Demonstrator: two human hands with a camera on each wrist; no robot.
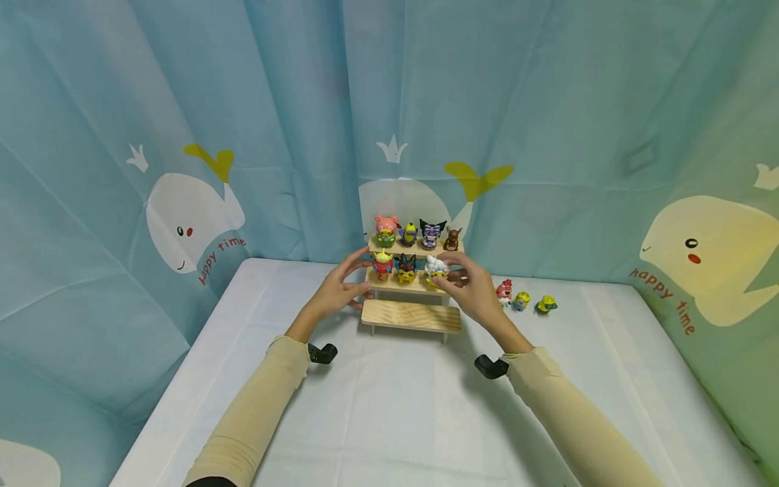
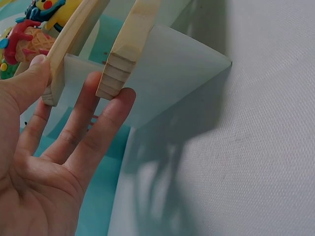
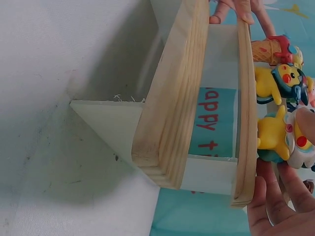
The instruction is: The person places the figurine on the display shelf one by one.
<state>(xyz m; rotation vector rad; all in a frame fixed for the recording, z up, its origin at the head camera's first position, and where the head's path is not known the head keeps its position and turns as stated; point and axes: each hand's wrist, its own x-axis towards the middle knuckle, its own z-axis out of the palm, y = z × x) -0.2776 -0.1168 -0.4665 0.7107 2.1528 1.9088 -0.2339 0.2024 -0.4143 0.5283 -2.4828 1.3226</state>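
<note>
A three-tier wooden display stand (image 1: 411,316) with pale translucent supports stands on the table. My left hand (image 1: 333,289) holds its left end, the thumb on the middle shelf and spread fingers against the lower shelf end. On the middle shelf's right side, my right hand (image 1: 475,291) pinches a yellow toy figurine with a white hood (image 3: 275,135), its feet at the shelf surface. Beside it stand a yellow figurine with a dark hood (image 3: 268,84) and an ice-cream-cone figurine (image 1: 382,265). The bottom shelf is bare.
Along the top shelf stand a pink figurine (image 1: 386,231), a purple-and-yellow one (image 1: 408,235), a black-hooded one (image 1: 432,234) and a brown one (image 1: 452,239). Right of the stand are a red-and-white figurine (image 1: 504,292) and two yellow ones (image 1: 522,301). A blue curtain (image 1: 304,135) hangs behind.
</note>
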